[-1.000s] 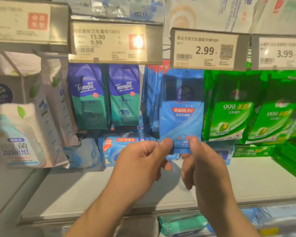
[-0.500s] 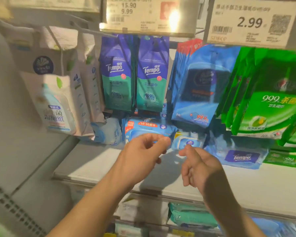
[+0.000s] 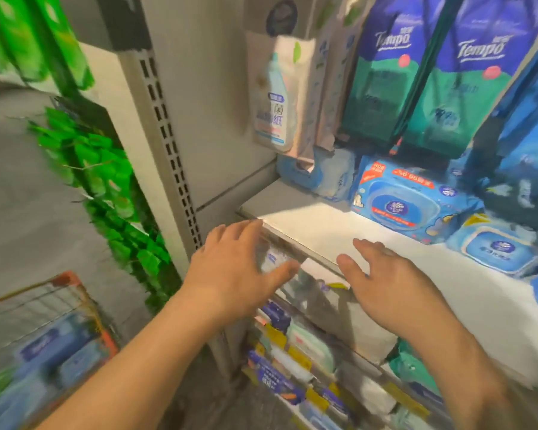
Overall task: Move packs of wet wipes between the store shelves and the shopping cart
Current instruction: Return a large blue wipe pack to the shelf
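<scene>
My left hand (image 3: 233,268) and right hand (image 3: 382,280) both hover empty in front of the shelf (image 3: 311,225) edge, fingers spread and relaxed, each grip apart. Blue wipes (image 3: 404,203) lie flat on the shelf, well right of my hands. More blue packs (image 3: 53,352), blurred, sit in the cart (image 3: 72,280) at lower left.
</scene>
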### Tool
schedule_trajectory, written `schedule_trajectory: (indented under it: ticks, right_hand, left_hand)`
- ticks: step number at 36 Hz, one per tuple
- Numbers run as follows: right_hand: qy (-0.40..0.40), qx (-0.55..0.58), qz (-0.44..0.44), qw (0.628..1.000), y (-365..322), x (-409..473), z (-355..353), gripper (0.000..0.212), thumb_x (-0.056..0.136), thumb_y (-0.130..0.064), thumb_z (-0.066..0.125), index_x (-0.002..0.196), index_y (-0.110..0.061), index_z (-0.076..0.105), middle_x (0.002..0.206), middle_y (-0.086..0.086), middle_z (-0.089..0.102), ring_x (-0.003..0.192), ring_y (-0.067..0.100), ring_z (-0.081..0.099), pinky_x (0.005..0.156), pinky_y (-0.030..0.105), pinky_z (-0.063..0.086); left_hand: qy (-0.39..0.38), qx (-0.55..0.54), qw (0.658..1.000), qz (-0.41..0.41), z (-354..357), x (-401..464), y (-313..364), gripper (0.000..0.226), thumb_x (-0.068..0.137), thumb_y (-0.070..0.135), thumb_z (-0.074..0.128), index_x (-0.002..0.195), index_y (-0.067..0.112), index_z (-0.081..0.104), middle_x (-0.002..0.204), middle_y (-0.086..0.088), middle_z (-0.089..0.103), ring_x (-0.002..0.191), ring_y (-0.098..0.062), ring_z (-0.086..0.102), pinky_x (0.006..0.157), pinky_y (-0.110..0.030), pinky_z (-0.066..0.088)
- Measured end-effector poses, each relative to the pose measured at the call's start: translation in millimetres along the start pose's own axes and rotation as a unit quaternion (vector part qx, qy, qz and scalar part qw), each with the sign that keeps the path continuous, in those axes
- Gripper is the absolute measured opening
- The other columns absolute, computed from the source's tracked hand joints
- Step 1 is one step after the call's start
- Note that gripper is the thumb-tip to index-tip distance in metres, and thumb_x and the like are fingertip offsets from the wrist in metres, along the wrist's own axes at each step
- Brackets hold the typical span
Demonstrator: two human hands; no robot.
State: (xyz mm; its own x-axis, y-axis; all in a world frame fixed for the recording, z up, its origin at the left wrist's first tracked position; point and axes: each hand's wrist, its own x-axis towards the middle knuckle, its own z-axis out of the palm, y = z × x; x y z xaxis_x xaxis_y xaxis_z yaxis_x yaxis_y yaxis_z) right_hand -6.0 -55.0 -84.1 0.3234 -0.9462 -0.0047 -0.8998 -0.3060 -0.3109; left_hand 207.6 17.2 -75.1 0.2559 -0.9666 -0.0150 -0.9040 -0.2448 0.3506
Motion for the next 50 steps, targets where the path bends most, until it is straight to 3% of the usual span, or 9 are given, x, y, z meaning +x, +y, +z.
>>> schedule_trajectory:
  ticks: [1, 5, 9, 15, 23, 30, 37, 45, 50]
  right_hand:
    - [0.005, -0.015, -0.03, 0.999, -7, 0, 5, 0.048, 0.108, -0.047, 0.03, 0.143, -0.021, 0.051, 0.144, 0.017, 0.056, 0.129, 0.041, 0.054, 0.102, 0.046, 0.049]
    - [-0.039, -0.008, -0.036, 0.999, -44, -6, 9, 0.059, 0.1, -0.06, 0.038, 0.151, -0.031, 0.045, 0.156, 0.0, 0.047, 0.143, 0.02, 0.042, 0.113, 0.032, 0.033]
    - [-0.035, -0.004, -0.07, 0.997, -78, -17, 23, 0.078, 0.086, -0.077, 0.022, 0.145, -0.035, 0.051, 0.14, 0.002, 0.059, 0.125, 0.031, 0.058, 0.107, 0.041, 0.046]
    - [-0.056, -0.037, -0.148, 0.987, -148, -60, 46, 0.061, 0.1, -0.059, 0.035, 0.15, -0.026, 0.047, 0.154, 0.002, 0.049, 0.141, 0.025, 0.046, 0.113, 0.039, 0.037]
    - [-0.116, -0.021, -0.238, 0.964, -252, -129, 87, 0.062, 0.098, -0.067, 0.034, 0.152, -0.037, 0.042, 0.155, -0.009, 0.047, 0.142, 0.016, 0.044, 0.112, 0.031, 0.035]
    - [-0.161, -0.016, -0.32, 0.933, -333, -160, 125, 0.068, 0.096, -0.071, 0.031, 0.155, -0.037, 0.037, 0.162, -0.01, 0.036, 0.154, 0.013, 0.024, 0.122, 0.042, 0.031]
    - [-0.185, -0.024, -0.369, 0.911, -398, -158, 153, 0.064, 0.098, -0.068, 0.033, 0.154, -0.037, 0.038, 0.163, -0.013, 0.033, 0.153, 0.012, 0.025, 0.122, 0.036, 0.025]
    - [-0.196, -0.023, -0.428, 0.882, -459, -121, 196, 0.063, 0.1, -0.066, 0.035, 0.155, -0.035, 0.039, 0.162, -0.009, 0.036, 0.15, 0.015, 0.032, 0.118, 0.034, 0.031]
    - [-0.233, -0.015, -0.454, 0.86, -491, -86, 228, 0.065, 0.098, -0.068, 0.033, 0.155, -0.036, 0.038, 0.162, -0.008, 0.037, 0.149, 0.015, 0.035, 0.121, 0.041, 0.031]
  left_hand:
    - [0.004, -0.004, 1.0, -0.021, -3, -6, -8, 0.094, 0.079, 0.087, 0.036, 0.155, 0.035, 0.018, 0.16, 0.011, 0.026, 0.148, -0.02, 0.019, 0.119, -0.045, 0.028]
    - [0.046, -0.023, 0.997, -0.065, -14, -37, -43, 0.094, 0.08, 0.086, 0.038, 0.156, 0.033, 0.021, 0.16, 0.009, 0.027, 0.148, -0.019, 0.02, 0.118, -0.042, 0.029]
    - [0.074, -0.033, 0.991, -0.105, -26, -70, -77, 0.091, 0.082, 0.082, 0.041, 0.156, 0.032, 0.024, 0.16, 0.007, 0.029, 0.148, -0.02, 0.02, 0.118, -0.04, 0.026]
    - [0.099, -0.059, 0.978, -0.171, -43, -152, -143, 0.091, 0.082, 0.082, 0.042, 0.156, 0.032, 0.023, 0.161, 0.005, 0.027, 0.148, -0.02, 0.02, 0.119, -0.045, 0.028]
    - [0.117, -0.092, 0.939, -0.31, -60, -283, -234, 0.091, 0.082, 0.079, 0.045, 0.158, 0.035, 0.018, 0.163, 0.004, 0.02, 0.149, -0.023, 0.017, 0.12, -0.045, 0.022]
    - [0.168, -0.097, 0.91, -0.368, -71, -357, -295, 0.087, 0.082, 0.075, 0.051, 0.155, 0.033, 0.027, 0.158, 0.003, 0.03, 0.145, -0.025, 0.026, 0.117, -0.044, 0.03]
    - [0.204, -0.119, 0.879, -0.413, -79, -380, -340, 0.078, 0.086, 0.068, 0.055, 0.152, 0.036, 0.029, 0.156, 0.005, 0.03, 0.14, -0.023, 0.031, 0.112, -0.043, 0.034]
    - [0.22, -0.124, 0.856, -0.45, -85, -359, -395, 0.073, 0.085, 0.067, 0.055, 0.149, 0.037, 0.036, 0.152, 0.004, 0.037, 0.131, -0.022, 0.043, 0.106, -0.039, 0.038]
    - [0.216, -0.118, 0.843, -0.479, -92, -336, -418, 0.068, 0.089, 0.061, 0.058, 0.15, 0.039, 0.036, 0.152, 0.006, 0.036, 0.135, -0.02, 0.038, 0.107, -0.038, 0.036]
